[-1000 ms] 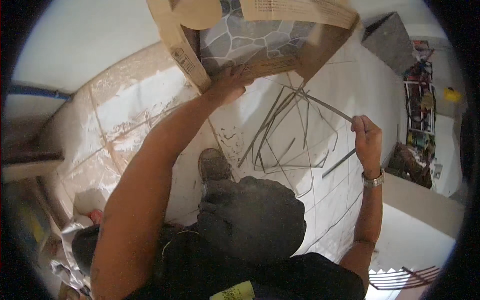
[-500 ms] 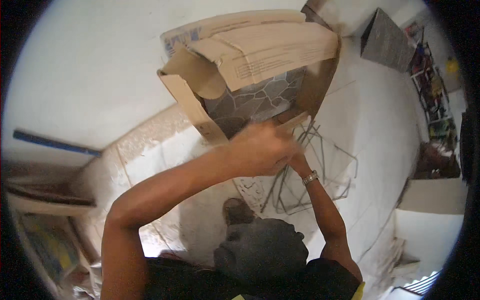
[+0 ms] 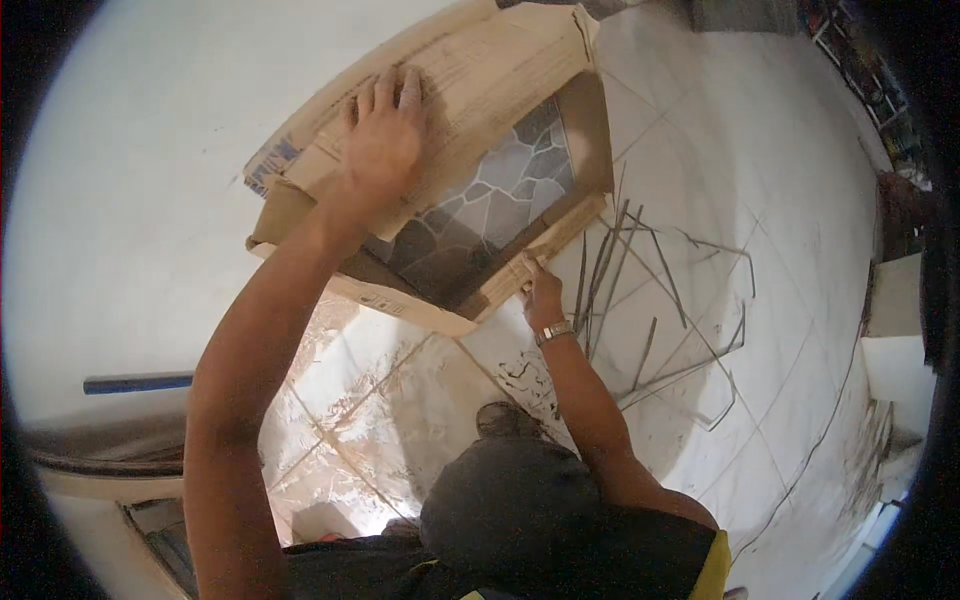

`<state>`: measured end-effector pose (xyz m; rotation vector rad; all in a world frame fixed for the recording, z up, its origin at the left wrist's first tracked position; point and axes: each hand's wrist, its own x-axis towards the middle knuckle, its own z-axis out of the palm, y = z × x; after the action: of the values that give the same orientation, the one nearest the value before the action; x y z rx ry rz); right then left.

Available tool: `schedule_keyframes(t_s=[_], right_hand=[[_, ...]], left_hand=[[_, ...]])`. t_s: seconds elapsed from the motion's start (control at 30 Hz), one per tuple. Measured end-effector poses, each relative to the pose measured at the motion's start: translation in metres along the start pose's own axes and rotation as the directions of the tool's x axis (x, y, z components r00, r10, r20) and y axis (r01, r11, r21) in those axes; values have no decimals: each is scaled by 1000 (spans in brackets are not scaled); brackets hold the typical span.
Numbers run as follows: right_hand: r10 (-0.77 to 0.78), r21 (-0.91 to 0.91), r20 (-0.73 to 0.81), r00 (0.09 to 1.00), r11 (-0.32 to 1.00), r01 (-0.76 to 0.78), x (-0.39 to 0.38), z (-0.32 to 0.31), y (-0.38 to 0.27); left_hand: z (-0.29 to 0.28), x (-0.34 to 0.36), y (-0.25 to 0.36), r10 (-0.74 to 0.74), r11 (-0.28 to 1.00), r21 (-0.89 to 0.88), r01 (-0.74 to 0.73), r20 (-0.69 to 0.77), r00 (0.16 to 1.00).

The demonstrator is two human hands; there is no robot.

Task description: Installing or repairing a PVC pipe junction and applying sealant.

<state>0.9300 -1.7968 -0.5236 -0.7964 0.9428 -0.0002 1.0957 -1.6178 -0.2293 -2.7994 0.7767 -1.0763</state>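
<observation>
A cardboard box [image 3: 590,120] is tilted against the white wall, with a long printed top flap [image 3: 480,70] and grey tiles with a stone pattern [image 3: 500,180] showing in its opening. My left hand [image 3: 385,135] lies on the flap with fingers apart. My right hand [image 3: 540,285] has its fingers closed on the lower right edge of the box. To the right of that hand, several thin dark strips [image 3: 680,300], some bent, lie loosely crossed on the floor.
The white floor [image 3: 780,350] has pale debris at lower left. A blue bar [image 3: 135,384] is at the left. A dark grey panel [image 3: 740,12] is at the top, clutter [image 3: 905,200] at the right. My dark-clad leg and shoe [image 3: 505,420] are below the box.
My left hand has moved from the box's lower edge up onto the flap. My right hand has left the strip it held and now grips the box. The flap covers more of the opening.
</observation>
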Motion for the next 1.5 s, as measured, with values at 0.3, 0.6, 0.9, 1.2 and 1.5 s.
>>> schedule_keyframes(t_s=[0.3,0.6,0.9,1.2,1.5], right_hand=[[-43,26,268,962,999,37,-9,46,-1],[-207,-383,601,772,773,506,54,-7,4],[-379,-568,681,626,265,779,-7,-19,-30],[-292,-808,570,768,-368,460,32,-127,-81],[-250,-665,593,765,-689,290,-5,-371,-191]], left_hand=[[-31,91,-35,-162,964,-61,260,640,751],[-63,82,15,376,422,-822,382,542,752],[-83,80,-28,556,668,-727,159,630,543],[-102,-5,-28,-87,699,-593,400,485,870],[-131,-40,-48,-272,534,-584,611,566,778]])
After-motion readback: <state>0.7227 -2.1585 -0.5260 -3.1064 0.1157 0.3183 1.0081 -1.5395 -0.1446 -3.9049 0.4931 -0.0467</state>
